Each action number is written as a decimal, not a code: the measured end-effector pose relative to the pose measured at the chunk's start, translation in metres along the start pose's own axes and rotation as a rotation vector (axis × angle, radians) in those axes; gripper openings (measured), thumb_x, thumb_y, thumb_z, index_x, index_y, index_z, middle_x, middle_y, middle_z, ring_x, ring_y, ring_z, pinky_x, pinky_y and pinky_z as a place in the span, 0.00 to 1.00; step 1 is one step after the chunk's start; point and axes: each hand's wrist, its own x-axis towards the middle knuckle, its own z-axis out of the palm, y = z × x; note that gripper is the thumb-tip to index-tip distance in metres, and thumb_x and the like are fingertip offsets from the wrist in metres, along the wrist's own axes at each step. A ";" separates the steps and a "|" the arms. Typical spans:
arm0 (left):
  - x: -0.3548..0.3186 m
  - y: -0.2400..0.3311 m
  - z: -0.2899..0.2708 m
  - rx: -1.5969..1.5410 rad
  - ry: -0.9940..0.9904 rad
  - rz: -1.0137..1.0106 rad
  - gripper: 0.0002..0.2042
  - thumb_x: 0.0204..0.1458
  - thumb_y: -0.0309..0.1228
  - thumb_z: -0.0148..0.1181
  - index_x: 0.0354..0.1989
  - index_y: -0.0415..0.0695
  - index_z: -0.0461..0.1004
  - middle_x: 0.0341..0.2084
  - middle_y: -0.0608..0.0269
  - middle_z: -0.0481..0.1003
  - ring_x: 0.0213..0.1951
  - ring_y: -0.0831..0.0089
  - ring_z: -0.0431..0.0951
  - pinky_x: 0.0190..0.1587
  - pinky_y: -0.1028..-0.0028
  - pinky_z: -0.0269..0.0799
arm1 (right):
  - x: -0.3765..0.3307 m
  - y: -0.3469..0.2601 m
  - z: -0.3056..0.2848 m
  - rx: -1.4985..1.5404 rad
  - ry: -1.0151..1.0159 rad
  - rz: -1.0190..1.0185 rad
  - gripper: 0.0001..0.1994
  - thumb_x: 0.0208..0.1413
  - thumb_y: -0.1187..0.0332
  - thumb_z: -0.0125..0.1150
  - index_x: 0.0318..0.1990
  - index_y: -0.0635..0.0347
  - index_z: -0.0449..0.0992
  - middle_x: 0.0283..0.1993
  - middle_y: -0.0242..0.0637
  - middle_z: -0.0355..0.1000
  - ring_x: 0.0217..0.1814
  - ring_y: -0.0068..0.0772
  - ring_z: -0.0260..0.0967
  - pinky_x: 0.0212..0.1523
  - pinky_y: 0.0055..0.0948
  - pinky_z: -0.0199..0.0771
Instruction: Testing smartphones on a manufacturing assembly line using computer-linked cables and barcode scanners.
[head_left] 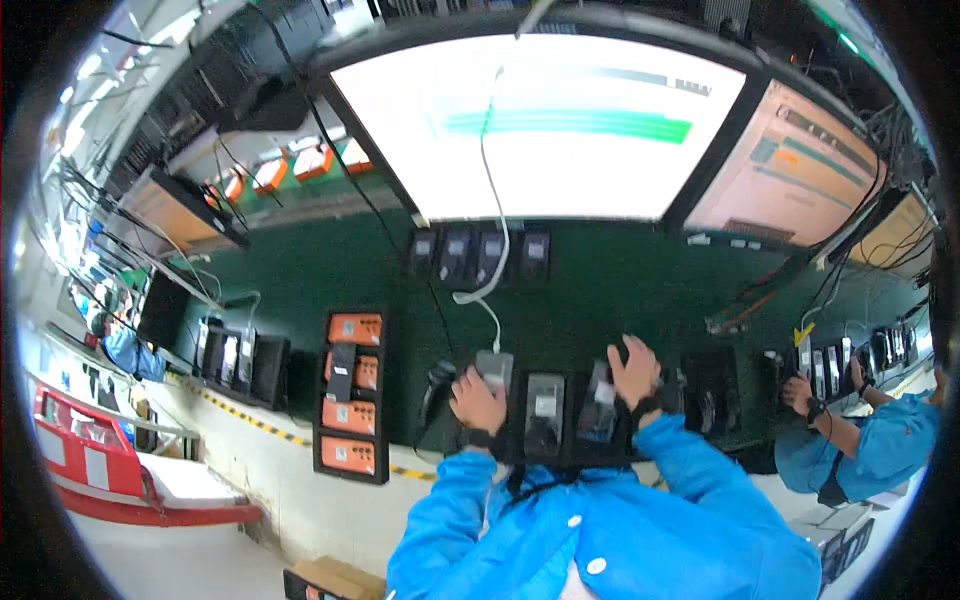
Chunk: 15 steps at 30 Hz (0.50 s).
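Head view: the left hand (478,400) is laid against the lower left part of a flat grey device (498,366), into whose upper end a white cable (502,230) is plugged; whether its fingers are clenched cannot be told. Beside a dark wrapped device (599,402), the right hand (635,375) is held, fingers bent, grip unclear. Both devices are placed near the front of the green bench (590,310).
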 end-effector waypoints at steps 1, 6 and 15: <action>0.005 -0.004 0.004 -0.070 -0.036 0.010 0.33 0.41 0.36 0.66 0.57 0.40 0.62 0.47 0.51 0.73 0.49 0.50 0.71 0.48 0.56 0.68 | -0.009 -0.013 0.004 0.015 0.131 -0.017 0.23 0.54 0.53 0.57 0.54 0.55 0.72 0.57 0.43 0.68 0.61 0.50 0.60 0.59 0.52 0.57; 0.007 -0.050 0.026 -0.836 -0.212 0.157 0.22 0.44 0.31 0.65 0.47 0.32 0.72 0.40 0.44 0.77 0.44 0.54 0.78 0.49 0.62 0.71 | -0.042 -0.094 0.016 0.549 -0.118 -0.369 0.12 0.56 0.64 0.57 0.43 0.61 0.76 0.45 0.47 0.73 0.51 0.50 0.68 0.52 0.43 0.66; -0.041 -0.024 -0.028 -0.865 -0.180 0.285 0.16 0.49 0.25 0.60 0.48 0.38 0.74 0.31 0.46 0.77 0.33 0.62 0.79 0.40 0.69 0.73 | -0.062 -0.143 0.092 1.175 -0.127 0.199 0.21 0.69 0.59 0.37 0.27 0.62 0.68 0.21 0.40 0.73 0.29 0.33 0.74 0.33 0.30 0.72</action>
